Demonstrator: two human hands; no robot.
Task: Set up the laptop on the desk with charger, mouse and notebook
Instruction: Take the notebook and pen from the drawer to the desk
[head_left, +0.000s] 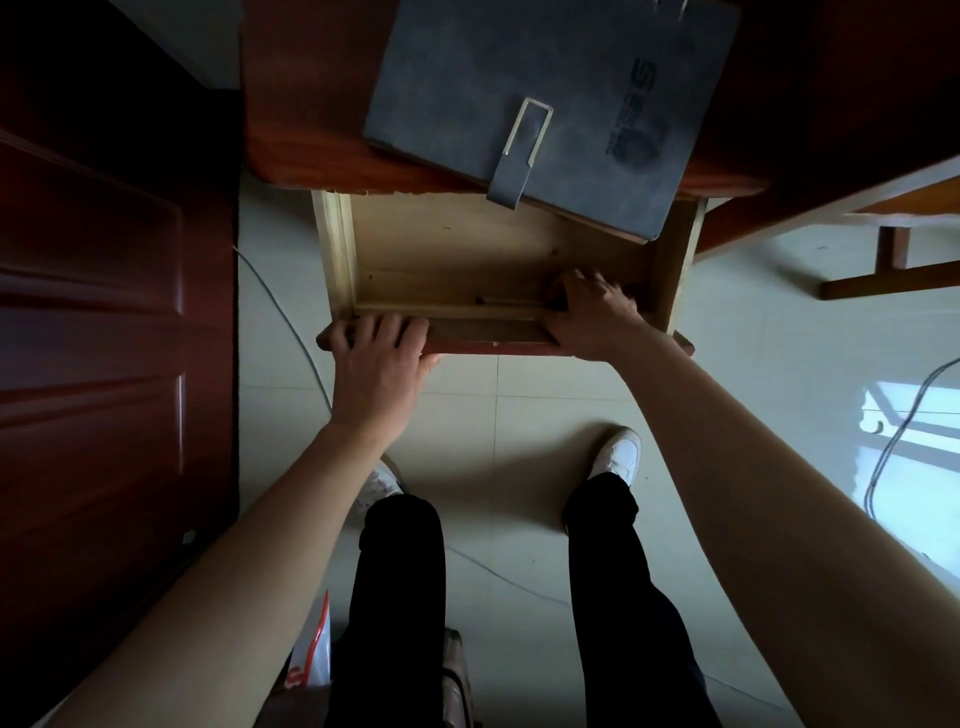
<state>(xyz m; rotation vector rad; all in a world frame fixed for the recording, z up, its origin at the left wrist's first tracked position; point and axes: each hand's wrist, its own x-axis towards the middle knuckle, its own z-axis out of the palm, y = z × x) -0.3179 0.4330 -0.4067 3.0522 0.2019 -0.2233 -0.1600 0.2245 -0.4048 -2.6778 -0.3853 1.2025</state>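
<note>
A grey notebook with a strap clasp lies on the reddish wooden desk, its near corner jutting over the desk edge. Below it a pale wooden drawer stands pulled out. My left hand grips the drawer's front panel at its left end. My right hand reaches over the front panel at the right, fingers inside the drawer on a small dark object that I cannot identify. A thin pen-like item lies along the drawer's front inside. No laptop, charger or mouse is in view.
A dark red door fills the left side. Thin cables run across the pale tiled floor, another cable at the right. My legs and white shoes stand below the drawer. A white and red bag sits near my feet.
</note>
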